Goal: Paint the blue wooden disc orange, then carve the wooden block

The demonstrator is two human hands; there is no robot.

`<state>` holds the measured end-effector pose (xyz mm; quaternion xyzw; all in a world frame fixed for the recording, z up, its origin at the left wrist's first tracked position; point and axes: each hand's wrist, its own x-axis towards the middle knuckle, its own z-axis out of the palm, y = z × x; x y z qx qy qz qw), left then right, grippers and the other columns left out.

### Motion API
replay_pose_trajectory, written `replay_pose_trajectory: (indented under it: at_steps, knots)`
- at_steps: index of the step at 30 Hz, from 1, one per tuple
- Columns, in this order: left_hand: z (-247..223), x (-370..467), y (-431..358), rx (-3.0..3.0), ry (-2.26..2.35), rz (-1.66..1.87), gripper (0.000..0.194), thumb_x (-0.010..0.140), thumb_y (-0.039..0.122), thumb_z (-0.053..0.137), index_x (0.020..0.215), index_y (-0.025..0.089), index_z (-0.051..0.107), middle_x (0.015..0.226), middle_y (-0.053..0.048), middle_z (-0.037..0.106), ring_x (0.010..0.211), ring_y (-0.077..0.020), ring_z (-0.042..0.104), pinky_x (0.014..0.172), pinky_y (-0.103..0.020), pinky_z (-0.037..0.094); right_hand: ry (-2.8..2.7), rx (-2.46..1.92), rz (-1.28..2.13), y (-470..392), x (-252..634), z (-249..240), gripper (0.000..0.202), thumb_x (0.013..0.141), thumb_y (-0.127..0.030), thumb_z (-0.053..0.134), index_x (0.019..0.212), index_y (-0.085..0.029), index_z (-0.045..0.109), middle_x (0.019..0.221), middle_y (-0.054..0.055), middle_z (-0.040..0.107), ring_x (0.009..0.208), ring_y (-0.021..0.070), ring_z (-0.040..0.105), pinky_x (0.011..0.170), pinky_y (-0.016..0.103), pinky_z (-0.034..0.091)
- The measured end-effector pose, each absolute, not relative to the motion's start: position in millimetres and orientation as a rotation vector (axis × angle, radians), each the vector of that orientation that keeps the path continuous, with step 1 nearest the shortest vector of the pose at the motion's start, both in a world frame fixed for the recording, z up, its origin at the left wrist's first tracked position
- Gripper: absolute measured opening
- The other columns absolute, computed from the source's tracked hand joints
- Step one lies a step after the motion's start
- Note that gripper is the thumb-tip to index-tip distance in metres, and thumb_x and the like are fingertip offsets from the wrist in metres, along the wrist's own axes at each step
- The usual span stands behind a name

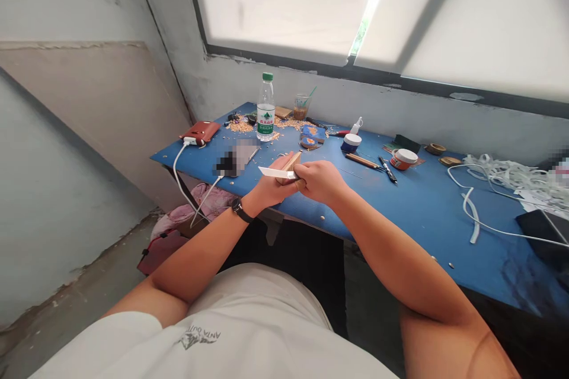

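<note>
Both hands meet just above the near edge of the blue table [413,213]. My left hand [272,185], with a black watch at the wrist, is closed around a light brown wooden piece [291,163]. My right hand [323,180] is closed on a flat blade [276,173], which points left and lies across the front of the wood. Fingers of both hands touch and hide part of the wood and the blade's handle.
Behind the hands stand a water bottle [265,112], a cup [301,106] and wood shavings [242,124]. A phone [242,157] and brown case [202,132] with white cables lie left. Jars [403,159], pens [388,170] and white strips [511,180] are right.
</note>
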<state>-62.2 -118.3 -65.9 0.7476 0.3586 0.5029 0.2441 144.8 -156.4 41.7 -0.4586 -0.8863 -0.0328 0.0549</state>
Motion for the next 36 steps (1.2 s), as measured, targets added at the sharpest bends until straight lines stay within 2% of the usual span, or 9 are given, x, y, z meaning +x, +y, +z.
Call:
replay_pose_trajectory:
  at_steps: [5, 7, 11, 17, 20, 22, 24, 28, 36]
  knots:
    - [-52, -62, -118, 2.074, 0.875, 1.292, 0.037, 0.102, 0.058, 0.099, 0.123, 0.027, 0.094, 0.145, -0.016, 0.094, 0.155, -0.0459, 0.083, 0.140, -0.064, 0.068, -2.580, -1.552, -0.013, -162, 137, 39, 0.022, 0.105, -0.023, 0.069, 0.118, -0.021, 0.086, 0.097, 0.009, 0.080, 0.082, 0.0256, 0.064, 0.076, 0.036, 0.033]
    - [-49, -62, -119, 2.059, 0.891, 1.279, 0.036, 0.101, 0.059, 0.098, 0.111, 0.026, 0.091, 0.140, -0.015, 0.095, 0.152, -0.0448, 0.083, 0.137, -0.061, 0.069, -2.521, -1.642, -0.009, -168, 131, 40, 0.022, 0.106, -0.022, 0.071, 0.121, -0.021, 0.087, 0.098, 0.010, 0.081, 0.085, 0.0271, 0.068, 0.075, 0.036, 0.033]
    - [-50, -61, -124, 1.991, 0.969, 1.302, 0.043, 0.100, 0.059, 0.098, 0.116, 0.020, 0.090, 0.142, -0.016, 0.095, 0.134, -0.0402, 0.086, 0.129, -0.054, 0.071, -2.427, -1.852, -0.019, -180, 121, 47, 0.026, 0.115, -0.026, 0.072, 0.131, -0.021, 0.091, 0.106, 0.014, 0.087, 0.093, 0.0305, 0.078, 0.071, 0.035, 0.033]
    - [-58, -61, -127, 2.003, 1.173, 1.437, 0.034, 0.106, 0.055, 0.089, 0.109, 0.022, 0.084, 0.103, -0.009, 0.083, 0.095, -0.0296, 0.075, 0.100, -0.048, 0.071, -2.322, -2.054, 0.063, -184, 114, 50, 0.033, 0.126, -0.034, 0.065, 0.138, -0.017, 0.091, 0.114, 0.019, 0.089, 0.095, 0.0302, 0.082, 0.068, 0.035, 0.035]
    - [-59, -63, -125, 1.988, 1.142, 1.448, 0.046, 0.100, 0.057, 0.094, 0.129, 0.021, 0.089, 0.129, -0.015, 0.090, 0.123, -0.0382, 0.084, 0.116, -0.055, 0.072, -2.427, -1.913, 0.000, -180, 118, 49, 0.028, 0.123, -0.031, 0.067, 0.136, -0.019, 0.089, 0.111, 0.014, 0.088, 0.093, 0.0282, 0.077, 0.071, 0.036, 0.035]
    - [-57, -63, -123, 1.992, 1.065, 1.424, 0.065, 0.095, 0.059, 0.099, 0.147, 0.022, 0.089, 0.152, -0.019, 0.090, 0.150, -0.0455, 0.081, 0.133, -0.062, 0.068, -2.550, -1.747, -0.034, -175, 124, 50, 0.026, 0.117, -0.026, 0.068, 0.132, -0.020, 0.088, 0.108, 0.012, 0.086, 0.092, 0.0267, 0.074, 0.074, 0.036, 0.035]
    - [-53, -62, -122, 2.020, 0.982, 1.372, 0.068, 0.094, 0.059, 0.100, 0.151, 0.023, 0.090, 0.159, -0.019, 0.089, 0.160, -0.0485, 0.079, 0.142, -0.066, 0.064, -2.654, -1.614, -0.053, -170, 131, 52, 0.026, 0.111, -0.022, 0.068, 0.127, -0.020, 0.088, 0.107, 0.010, 0.085, 0.089, 0.0256, 0.070, 0.076, 0.036, 0.034]
    - [-46, -59, -125, 2.090, 0.915, 1.262, 0.038, 0.099, 0.060, 0.097, 0.122, 0.031, 0.095, 0.140, -0.014, 0.094, 0.152, -0.0463, 0.083, 0.141, -0.065, 0.066, -2.736, -1.483, -0.086, -162, 143, 53, 0.024, 0.105, -0.020, 0.067, 0.119, -0.020, 0.086, 0.106, 0.011, 0.083, 0.087, 0.0257, 0.064, 0.078, 0.038, 0.031]
    - [-45, -58, -122, 2.134, 0.866, 1.274, 0.031, 0.104, 0.059, 0.097, 0.108, 0.030, 0.088, 0.127, -0.013, 0.091, 0.142, -0.0439, 0.084, 0.137, -0.066, 0.068, -2.662, -1.552, -0.074, -163, 140, 49, 0.025, 0.103, -0.021, 0.069, 0.118, -0.020, 0.089, 0.097, 0.011, 0.080, 0.089, 0.0280, 0.067, 0.076, 0.037, 0.033]
